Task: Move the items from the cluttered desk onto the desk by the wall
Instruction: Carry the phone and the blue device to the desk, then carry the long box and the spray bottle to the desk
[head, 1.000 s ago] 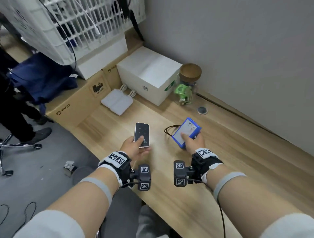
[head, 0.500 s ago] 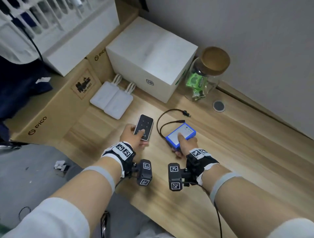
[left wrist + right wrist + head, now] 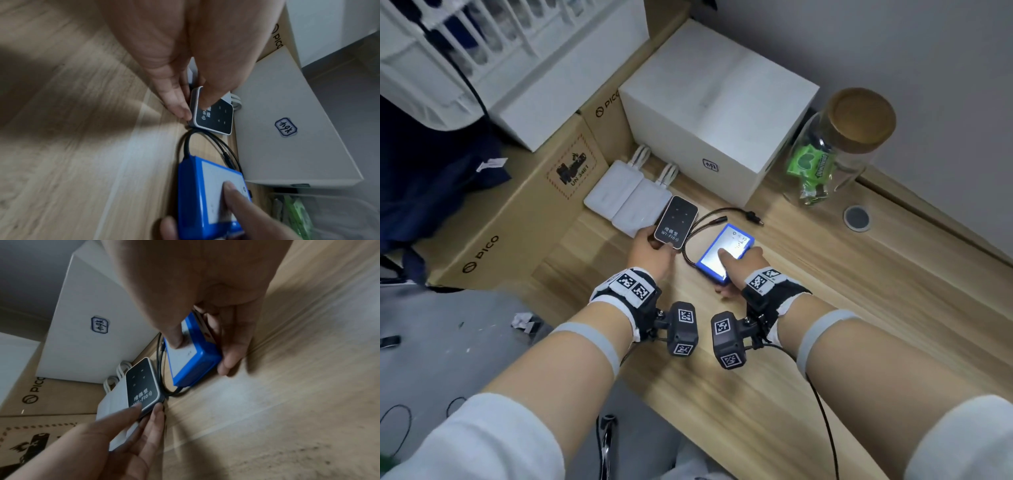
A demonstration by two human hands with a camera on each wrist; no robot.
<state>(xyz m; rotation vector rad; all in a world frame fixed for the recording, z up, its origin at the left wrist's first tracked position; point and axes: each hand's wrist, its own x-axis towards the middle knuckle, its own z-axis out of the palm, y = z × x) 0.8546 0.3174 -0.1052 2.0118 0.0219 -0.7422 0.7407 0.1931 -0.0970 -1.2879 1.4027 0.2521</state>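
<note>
On wooden desk [image 3: 825, 308] by wall: left hand [image 3: 650, 251] pinching near end of black Wi-Fi device [image 3: 676, 222], thumb on top face, fingers underneath. Far end of device overlapping white adapters [image 3: 626, 200], which sit just in front of white box [image 3: 717, 102]. Cannot tell whether device fully resting or partly lifted.

Right hand [image 3: 744, 270] gripping blue battery pack [image 3: 724, 251]: thumb pressed on white label, fingers curled round right edge and underside. Pack close to desk surface near its middle, just right of Wi-Fi device; contact with desk unclear from wrist views. Black cable [image 3: 717, 219] running from pack's left corner, looping between the two items, plug end lying loose on desk in front of white box.

Also on desk: glass jar [image 3: 835, 154] with cork lid and green packets, right of white box, against wall. Round cable grommet [image 3: 856, 218] in front of jar. Brown PICO cartons [image 3: 493, 222] to left of desk edge, white crate [image 3: 465, 41] stacked above. Dark blue cloth [image 3: 431, 178] lying on carton at far left.
</note>
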